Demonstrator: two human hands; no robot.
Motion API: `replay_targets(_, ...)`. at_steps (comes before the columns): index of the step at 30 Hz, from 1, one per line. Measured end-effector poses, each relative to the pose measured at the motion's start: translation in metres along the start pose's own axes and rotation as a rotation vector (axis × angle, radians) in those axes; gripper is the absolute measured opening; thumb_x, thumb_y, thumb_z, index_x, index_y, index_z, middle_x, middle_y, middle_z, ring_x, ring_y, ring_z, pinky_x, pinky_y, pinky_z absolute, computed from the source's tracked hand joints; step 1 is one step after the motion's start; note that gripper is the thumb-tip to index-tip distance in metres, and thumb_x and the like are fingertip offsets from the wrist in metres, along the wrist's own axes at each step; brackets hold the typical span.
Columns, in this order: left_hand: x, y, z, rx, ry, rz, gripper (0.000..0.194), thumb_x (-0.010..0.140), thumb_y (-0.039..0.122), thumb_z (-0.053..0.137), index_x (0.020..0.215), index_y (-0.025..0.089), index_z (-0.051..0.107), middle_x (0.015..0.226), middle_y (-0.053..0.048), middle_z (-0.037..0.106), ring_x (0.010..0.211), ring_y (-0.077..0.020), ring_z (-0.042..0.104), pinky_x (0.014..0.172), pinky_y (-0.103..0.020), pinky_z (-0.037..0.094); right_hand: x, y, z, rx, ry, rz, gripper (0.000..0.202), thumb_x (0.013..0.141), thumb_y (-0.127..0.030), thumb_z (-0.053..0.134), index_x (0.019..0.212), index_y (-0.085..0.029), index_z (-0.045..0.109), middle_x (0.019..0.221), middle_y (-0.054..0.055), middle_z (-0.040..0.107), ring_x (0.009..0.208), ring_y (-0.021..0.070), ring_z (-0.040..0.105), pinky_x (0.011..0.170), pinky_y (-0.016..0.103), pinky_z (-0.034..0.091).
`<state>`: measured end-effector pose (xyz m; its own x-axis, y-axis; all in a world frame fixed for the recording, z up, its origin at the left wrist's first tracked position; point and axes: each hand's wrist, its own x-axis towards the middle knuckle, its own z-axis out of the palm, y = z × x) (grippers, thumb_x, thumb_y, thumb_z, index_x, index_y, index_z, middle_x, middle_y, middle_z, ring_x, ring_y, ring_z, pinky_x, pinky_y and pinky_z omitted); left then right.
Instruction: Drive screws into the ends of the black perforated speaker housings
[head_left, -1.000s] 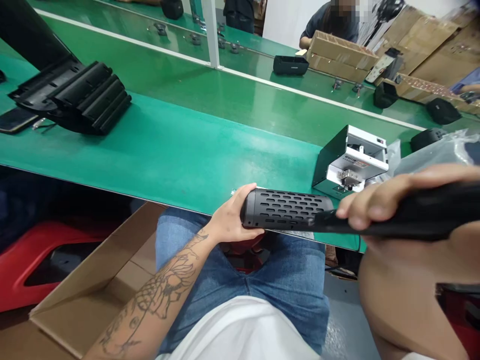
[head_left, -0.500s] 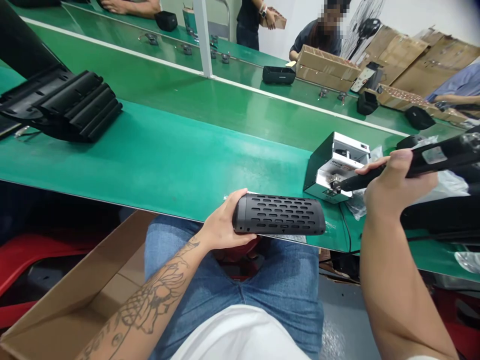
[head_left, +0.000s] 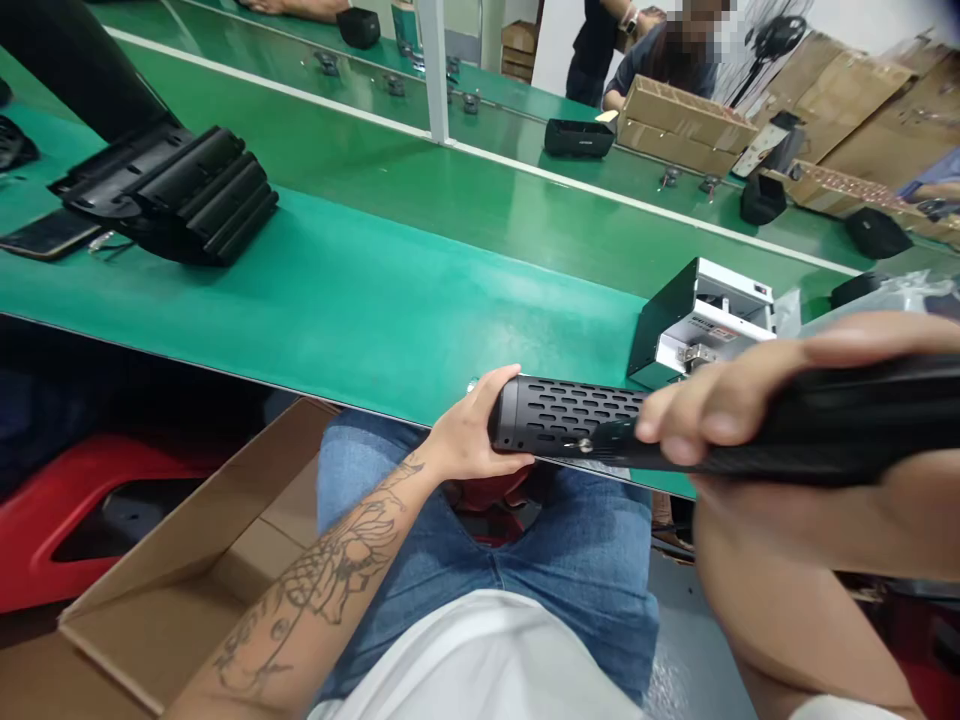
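My left hand grips the left end of a black speaker housing with rows of slots, held on its side at the table's front edge. In my right hand is a black electric screwdriver, pointing left. Its tip, with a small shiny screw, is over the lower edge of the housing; whether it touches cannot be told. The driver and right hand cover the housing's right end. Behind them stands a screw feeder, a black and silver box, partly hidden.
A stack of black plastic shells lies on the green table at left, beside a phone. An open cardboard box sits below left. Across a white-edged divider, people work among speaker housings and cartons.
My right hand has brought the electric screwdriver from the screw feeder leftward to the housing, and a screw shows at its tip. My left hand keeps its hold. The view has shifted slightly.
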<state>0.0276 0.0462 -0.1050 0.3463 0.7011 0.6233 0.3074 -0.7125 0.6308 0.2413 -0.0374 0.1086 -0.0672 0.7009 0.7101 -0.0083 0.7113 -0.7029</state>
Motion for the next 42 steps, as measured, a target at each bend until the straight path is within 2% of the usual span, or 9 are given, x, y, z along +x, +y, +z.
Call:
replay_targets(3, 0.000, -0.001, 0.001, -0.006, 0.011, 0.007, 0.120, 0.072, 0.047, 0.092, 0.168, 0.027, 0.023, 0.163, -0.017, 0.047, 0.145, -0.0383, 0.057, 0.122, -0.054, 0.050, -0.002, 0.019, 0.038, 0.122, -0.104, -0.018, 0.036, 0.089, -0.057, 0.081, 0.105, -0.025, 0.075, 0.066, 0.000, 0.068, 0.050, 0.0217, 0.065, 0.054, 0.045, 0.061)
replay_targets(5, 0.000, -0.001, 0.002, -0.013, 0.023, 0.013, 0.120, 0.072, 0.047, 0.092, 0.168, 0.028, 0.023, 0.163, -0.017, 0.047, 0.144, -0.0381, 0.058, 0.120, -0.052, 0.053, -0.002, 0.034, 0.053, 0.172, -0.133, -0.087, 0.038, 0.089, -0.058, 0.079, 0.107, -0.025, 0.075, 0.066, 0.000, 0.067, 0.046, 0.0195, 0.061, 0.050, 0.041, 0.058)
replay_targets(7, 0.000, -0.002, 0.002, -0.018, 0.028, 0.024, 0.120, 0.073, 0.048, 0.091, 0.168, 0.027, 0.022, 0.163, -0.017, 0.047, 0.144, -0.0380, 0.058, 0.118, -0.051, 0.054, -0.002, 0.046, 0.059, 0.179, -0.136, -0.106, 0.033, 0.090, -0.053, 0.079, 0.106, -0.024, 0.075, 0.066, -0.001, 0.067, 0.046, 0.0192, 0.061, 0.049, 0.040, 0.056)
replay_targets(17, -0.001, 0.000, 0.002, -0.012, 0.021, 0.034, 0.120, 0.074, 0.056, 0.091, 0.168, 0.027, 0.023, 0.161, -0.017, 0.050, 0.145, -0.0379, 0.058, 0.119, -0.052, 0.053, -0.003, 0.059, 0.064, 0.232, -0.206, -0.026, 0.021, 0.087, -0.039, 0.082, 0.099, -0.024, 0.074, 0.067, 0.000, 0.068, 0.046, 0.0215, 0.062, 0.045, 0.040, 0.053)
replay_targets(22, -0.001, -0.003, 0.004, 0.000, 0.030, 0.050, 0.119, 0.075, 0.056, 0.090, 0.169, 0.026, 0.023, 0.163, -0.017, 0.048, 0.148, -0.0391, 0.054, 0.123, -0.054, 0.049, -0.001, 0.065, 0.064, 0.287, -0.382, 0.004, 0.020, 0.086, -0.029, 0.079, 0.104, -0.024, 0.073, 0.070, 0.001, 0.071, 0.050, 0.0218, 0.064, 0.050, 0.040, 0.056)
replay_targets(32, -0.001, -0.004, 0.006, -0.010, 0.046, 0.025, 0.117, 0.074, 0.057, 0.090, 0.168, 0.025, 0.029, 0.163, -0.016, 0.050, 0.144, -0.0388, 0.058, 0.120, -0.053, 0.052, 0.001, 0.075, 0.061, 0.332, -0.494, -0.002, 0.021, 0.086, -0.032, 0.078, 0.102, -0.025, 0.068, 0.067, -0.002, 0.066, 0.048, 0.0187, 0.062, 0.052, 0.038, 0.058)
replay_targets(37, 0.000, -0.005, 0.005, -0.015, 0.040, 0.044, 0.115, 0.076, 0.058, 0.088, 0.168, 0.025, 0.028, 0.165, -0.017, 0.048, 0.148, -0.0377, 0.056, 0.122, -0.052, 0.050, -0.002, 0.075, 0.062, 0.278, -0.429, 0.014, 0.017, 0.085, -0.028, 0.080, 0.098, -0.026, 0.069, 0.069, -0.001, 0.068, 0.054, 0.0195, 0.065, 0.055, 0.038, 0.060)
replay_targets(40, -0.001, -0.005, 0.006, -0.005, 0.051, 0.043, 0.114, 0.076, 0.059, 0.088, 0.168, 0.025, 0.028, 0.164, -0.017, 0.049, 0.147, -0.0382, 0.057, 0.121, -0.052, 0.052, -0.002, 0.065, 0.065, 0.246, -0.384, 0.018, 0.020, 0.083, -0.035, 0.083, 0.099, -0.028, 0.073, 0.067, -0.002, 0.068, 0.050, 0.0193, 0.063, 0.051, 0.038, 0.058)
replay_targets(42, -0.002, -0.004, 0.006, 0.018, 0.068, 0.041, 0.117, 0.076, 0.059, 0.088, 0.169, 0.025, 0.026, 0.162, -0.017, 0.051, 0.144, -0.0383, 0.060, 0.118, -0.051, 0.053, 0.000, 0.050, 0.063, 0.213, -0.310, 0.046, 0.025, 0.084, -0.044, 0.085, 0.100, -0.028, 0.075, 0.065, -0.002, 0.067, 0.048, 0.0194, 0.062, 0.051, 0.039, 0.059)
